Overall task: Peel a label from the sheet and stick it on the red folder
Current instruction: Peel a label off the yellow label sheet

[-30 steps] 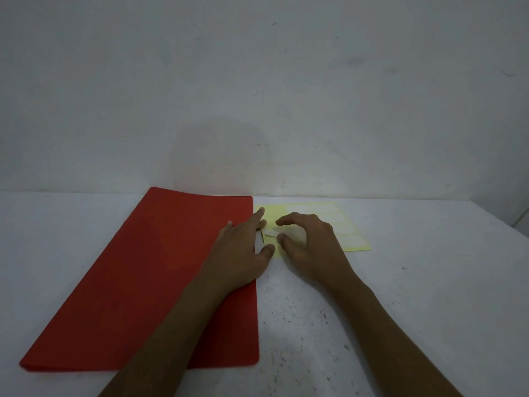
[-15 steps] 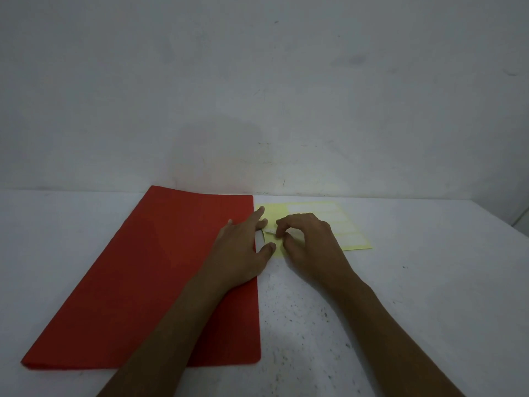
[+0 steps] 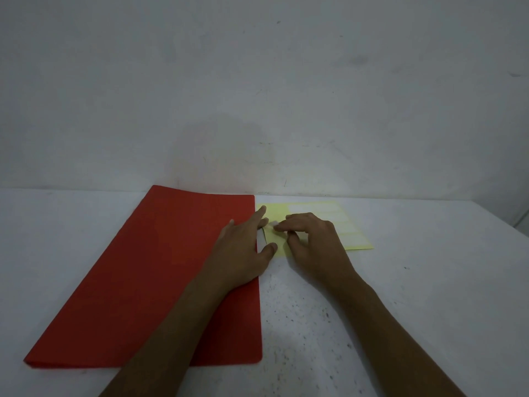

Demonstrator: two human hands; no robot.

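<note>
A red folder (image 3: 160, 276) lies flat on the white table, left of centre. Touching its right edge at the far end is a yellow label sheet (image 3: 352, 233) with several white labels. My left hand (image 3: 243, 247) rests across the folder's right edge, fingers spread, with fingertips pressing the sheet's left side. My right hand (image 3: 312, 239) sits on the sheet, its thumb and forefinger pinched on a small white label (image 3: 274, 224) whose end is lifted off the sheet. The sheet's middle is hidden under my right hand.
The white table (image 3: 429, 296) is speckled with dark spots near the front. A plain grey-white wall (image 3: 263, 96) rises directly behind the folder and sheet. The table's right edge shows at the far right.
My right hand's fingers have closed from a loose arch into a pinch on the label and shifted slightly left. My left hand and the folder have stayed in place.
</note>
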